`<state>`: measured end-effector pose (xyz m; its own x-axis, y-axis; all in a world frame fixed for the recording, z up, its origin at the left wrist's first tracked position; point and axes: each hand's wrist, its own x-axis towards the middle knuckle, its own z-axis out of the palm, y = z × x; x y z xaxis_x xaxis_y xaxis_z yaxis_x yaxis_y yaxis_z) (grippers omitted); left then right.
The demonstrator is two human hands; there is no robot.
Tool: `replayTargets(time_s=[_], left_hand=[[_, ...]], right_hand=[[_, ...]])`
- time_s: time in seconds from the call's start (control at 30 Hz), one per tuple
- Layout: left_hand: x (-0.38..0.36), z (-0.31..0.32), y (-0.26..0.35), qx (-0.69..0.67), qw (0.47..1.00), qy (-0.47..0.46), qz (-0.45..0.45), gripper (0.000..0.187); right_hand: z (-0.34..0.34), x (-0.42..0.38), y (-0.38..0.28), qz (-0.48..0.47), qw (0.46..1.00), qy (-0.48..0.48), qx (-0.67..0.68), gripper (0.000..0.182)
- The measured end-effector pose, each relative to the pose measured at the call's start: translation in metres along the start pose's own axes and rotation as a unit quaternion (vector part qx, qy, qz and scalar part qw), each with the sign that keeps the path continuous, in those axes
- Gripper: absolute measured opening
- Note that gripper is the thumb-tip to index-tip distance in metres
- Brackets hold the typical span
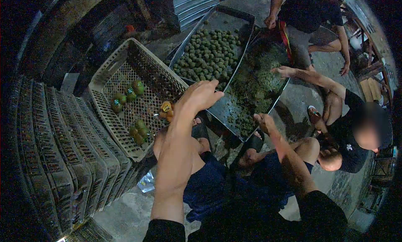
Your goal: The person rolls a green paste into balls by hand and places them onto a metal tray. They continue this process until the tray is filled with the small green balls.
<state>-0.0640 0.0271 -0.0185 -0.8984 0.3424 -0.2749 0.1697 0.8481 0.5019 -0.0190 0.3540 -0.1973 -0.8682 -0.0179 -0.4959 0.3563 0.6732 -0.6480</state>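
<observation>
My left hand [199, 96] is over the near edge of the metal tray of balls [243, 20], back of the hand upward. Its fingers look loosely spread, and its palm is hidden. Beneath and beyond it lie many rough greenish-brown balls [211, 53]. My right hand [264, 122] is closed at the near edge of a second tray, beside a loose, crumbly dark green mass [255, 83]. Whatever is inside its curled fingers cannot be made out.
A plastic crate [111, 127] at left holds several green rounded items [135, 89] and some orange ones [166, 110]. Stacked crates [71, 145] stand further left. A co-worker's hand [284, 71] reaches over the crumbly mass from the right; another person [305, 16] sits beyond.
</observation>
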Motion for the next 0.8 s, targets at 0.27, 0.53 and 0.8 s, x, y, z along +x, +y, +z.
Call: replayTargets(time_s=[0.27, 0.53, 0.8], left_hand=[[0.001, 0.003, 0.004, 0.010, 1.000, 0.000, 0.001, 0.055], [0.003, 0.008, 0.003, 0.008, 0.998, 0.048, 0.032, 0.042], [0.008, 0.009, 0.005, 0.019, 0.999, 0.022, 0.023, 0.053]], right_hand=[[0.004, 0.014, -0.003, 0.010, 0.987, 0.156, -0.049, 0.036], [0.005, 0.029, 0.024, -0.159, 0.972, 0.119, -0.126, 0.023], [-0.003, 0.017, 0.013, -0.098, 0.987, 0.124, -0.033, 0.042]])
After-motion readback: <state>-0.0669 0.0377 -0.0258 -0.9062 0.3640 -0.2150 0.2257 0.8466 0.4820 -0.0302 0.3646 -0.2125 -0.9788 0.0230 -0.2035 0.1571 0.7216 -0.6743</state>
